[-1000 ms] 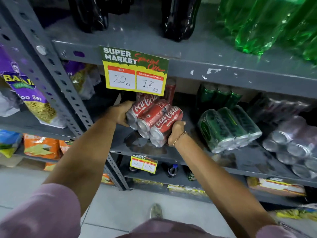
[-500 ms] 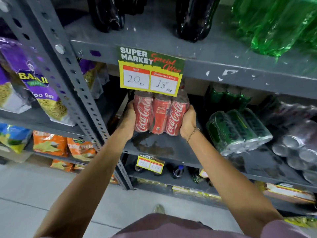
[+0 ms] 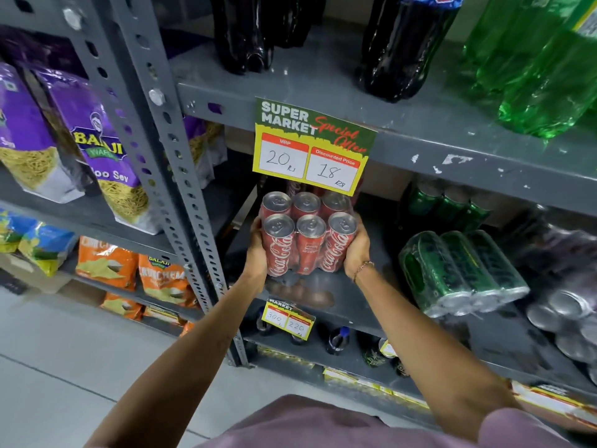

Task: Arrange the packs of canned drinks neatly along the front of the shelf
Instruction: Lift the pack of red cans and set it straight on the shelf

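The red pack stands upright on the grey shelf, its six can tops showing, at the left end near the front edge. The left hand and right hand press flat against its two sides, clamping it between them. Just above hangs a price card, covering the cans behind. To the right, apart from it, a green pack lies on its side; silver cans lie beyond. An upright post stands to the left.

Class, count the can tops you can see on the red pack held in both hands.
6: three tops in the front row and three behind on the red pack. More red cans behind, under the price sign, are partly hidden.
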Motion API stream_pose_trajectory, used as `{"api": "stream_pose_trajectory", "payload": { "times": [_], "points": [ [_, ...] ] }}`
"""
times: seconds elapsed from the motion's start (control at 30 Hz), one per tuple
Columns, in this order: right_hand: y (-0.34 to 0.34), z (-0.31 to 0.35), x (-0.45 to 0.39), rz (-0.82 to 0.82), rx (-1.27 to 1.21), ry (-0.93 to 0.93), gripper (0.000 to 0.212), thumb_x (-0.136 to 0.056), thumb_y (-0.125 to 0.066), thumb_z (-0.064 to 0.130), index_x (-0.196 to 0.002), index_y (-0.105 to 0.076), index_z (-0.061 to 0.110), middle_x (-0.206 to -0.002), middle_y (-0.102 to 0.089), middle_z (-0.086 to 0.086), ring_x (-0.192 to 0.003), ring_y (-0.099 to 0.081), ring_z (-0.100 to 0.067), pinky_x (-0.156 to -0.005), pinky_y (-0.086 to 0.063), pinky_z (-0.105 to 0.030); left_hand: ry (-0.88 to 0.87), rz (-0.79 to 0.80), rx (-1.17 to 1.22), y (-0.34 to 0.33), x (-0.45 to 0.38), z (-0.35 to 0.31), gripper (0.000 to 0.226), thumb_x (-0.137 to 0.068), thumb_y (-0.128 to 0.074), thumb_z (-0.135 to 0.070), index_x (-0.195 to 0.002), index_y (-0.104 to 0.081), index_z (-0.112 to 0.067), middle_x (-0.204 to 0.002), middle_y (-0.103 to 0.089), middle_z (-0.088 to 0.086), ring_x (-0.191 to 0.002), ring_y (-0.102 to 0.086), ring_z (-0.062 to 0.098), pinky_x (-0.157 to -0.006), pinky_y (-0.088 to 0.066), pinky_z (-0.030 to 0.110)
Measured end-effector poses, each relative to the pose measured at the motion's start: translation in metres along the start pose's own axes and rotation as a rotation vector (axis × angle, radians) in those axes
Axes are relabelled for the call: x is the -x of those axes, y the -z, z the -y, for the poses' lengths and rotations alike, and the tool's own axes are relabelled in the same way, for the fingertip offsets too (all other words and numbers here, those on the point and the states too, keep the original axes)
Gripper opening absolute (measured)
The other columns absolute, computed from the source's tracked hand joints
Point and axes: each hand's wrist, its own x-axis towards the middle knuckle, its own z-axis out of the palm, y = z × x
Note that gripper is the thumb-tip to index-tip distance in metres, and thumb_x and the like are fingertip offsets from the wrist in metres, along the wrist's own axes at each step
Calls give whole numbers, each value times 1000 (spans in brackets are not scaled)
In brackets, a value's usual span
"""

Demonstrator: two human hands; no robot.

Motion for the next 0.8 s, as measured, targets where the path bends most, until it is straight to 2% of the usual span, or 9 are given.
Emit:
{"api": "stream_pose_trajectory", "payload": {
  "times": [0.13, 0.2, 0.3, 0.33, 0.4, 0.5, 0.6, 0.7, 0.8],
  "points": [
    [2, -1, -1, 28, 25, 40, 38, -96, -32, 36, -115, -56, 12, -97, -66, -8, -84, -65, -19, -75, -55, -33, -44, 32, -6, -1, 8, 3, 41, -97, -31, -50, -100, -62, -23, -74, -77, -12, -67, -72, 4, -50, -54, 16],
    [6, -2, -2, 36, 57, 53, 39, -97, -31, 34, -116, -57, 12, -100, -67, -8, -87, -66, -19, -78, -56, -33, -60, 58, -47, 0, 14, 4, 50, -95, -28, -58, -109, -62, -23, -85, -78, -10, -77, -73, 6, -56, -56, 17],
    [10, 8, -1, 30, 50, 1, 43, -96, -28, 43, -104, -64, 21, -89, -76, -1, -85, -71, -16, -71, -57, -29, -184, 98, -222, 7, 27, 16, 55, -90, -33, -64, -136, -43, -35, -129, -63, -5, -115, -61, 9, -91, -54, 27],
    [9, 14, -2, 51, 38, -35, 49, -94, -27, 51, -102, -66, 23, -92, -76, -2, -91, -69, -19, -77, -55, -33, -271, 109, -326, 10, 33, 23, 54, -91, -38, -60, -141, -31, -41, -142, -51, -6, -126, -51, 7, -103, -46, 29],
    [7, 26, -3, 133, 56, -73, 66, -90, -20, 66, -112, -64, 21, -113, -70, -9, -109, -62, -28, -94, -48, -43, -411, 150, -561, 15, 45, 33, 66, -90, -49, -52, -144, -11, -48, -149, -39, -9, -134, -40, 4, -109, -36, 26],
    [0, 26, 4, 164, 95, -80, 79, -85, -11, 73, -121, -59, 21, -119, -65, -10, -108, -63, -25, -91, -50, -41, -428, 149, -813, 22, 37, 24, 76, -89, -53, -42, -147, -4, -33, -146, -43, 1, -130, -47, 15, -107, -39, 36],
    [2, 6, 18, -15, 98, -53, 78, -88, -7, 69, -129, -53, 21, -130, -59, -5, -112, -59, -17, -92, -43, -26, -355, 35, -976, 16, 16, 5, 64, -94, -48, -32, -146, -18, -10, -143, -44, 18, -130, -43, 34, -107, -37, 48],
    [15, -5, 25, -218, 185, -41, 75, -92, -10, 62, -147, -26, 13, -154, -30, -6, -140, -28, -19, -110, -21, -29, -223, -210, -884, -20, 27, -7, 51, -99, -36, -32, -136, -36, 4, -133, -50, 27, -124, -48, 39, -103, -40, 43],
    [21, -2, 29, -49, 315, -85, 79, -90, -8, 66, -140, -41, 16, -149, -41, -5, -133, -38, -15, -113, -25, -32, -193, -258, -526, -55, 63, 6, 56, -99, -31, -38, -132, -37, 7, -135, -44, 28, -126, -44, 39, -107, -36, 45]
  ]
}}
